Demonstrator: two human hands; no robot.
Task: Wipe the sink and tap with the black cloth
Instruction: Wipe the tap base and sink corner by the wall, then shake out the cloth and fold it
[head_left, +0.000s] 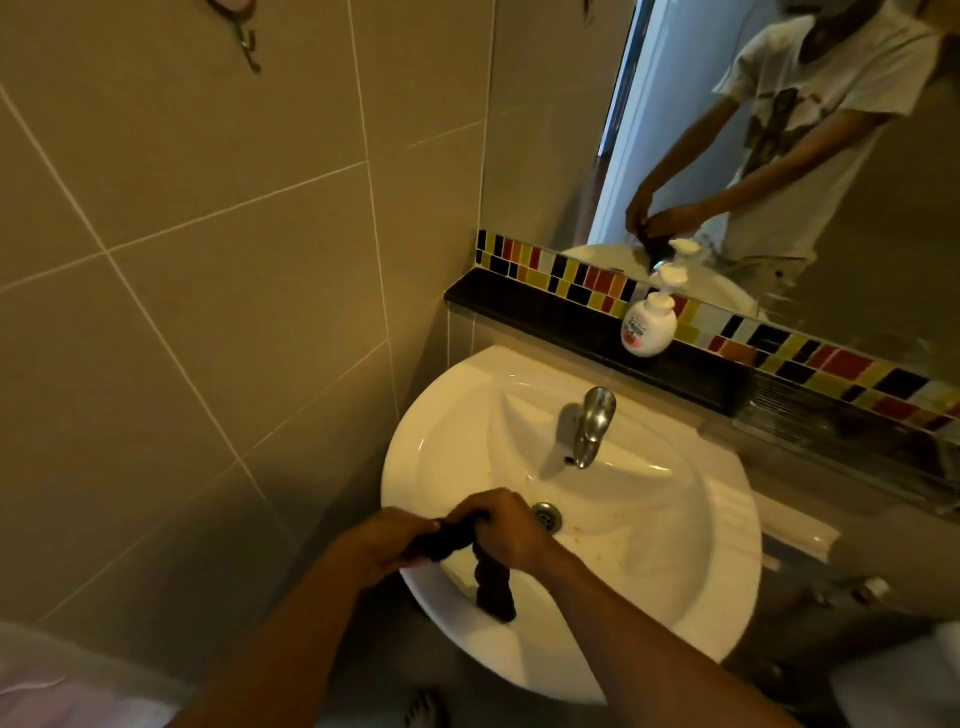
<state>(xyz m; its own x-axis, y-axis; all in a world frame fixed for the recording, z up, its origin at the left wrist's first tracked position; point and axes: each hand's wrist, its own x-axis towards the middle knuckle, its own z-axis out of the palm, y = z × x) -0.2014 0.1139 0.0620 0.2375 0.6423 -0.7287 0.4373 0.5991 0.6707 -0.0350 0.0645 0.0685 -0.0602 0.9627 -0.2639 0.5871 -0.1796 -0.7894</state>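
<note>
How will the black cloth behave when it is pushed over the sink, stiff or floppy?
Probably floppy: the black cloth is twisted between the left hand and right hand, its free end hanging limp into the sink. It likely bunches when pushed.

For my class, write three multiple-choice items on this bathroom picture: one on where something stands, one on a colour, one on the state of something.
1. Where does the soap bottle stand?
A. in the basin
B. on the dark ledge behind the sink
C. on the floor

2. What colour is the sink?
A. white
B. blue
C. grey

3. How is the black cloth held?
A. spread flat
B. hung on the tap
C. twisted between both hands

Answers:
B, the bottle stands on the ledge under the mirror.
A, the basin shows white.
C, the left hand and right hand grip it over the basin.
</note>
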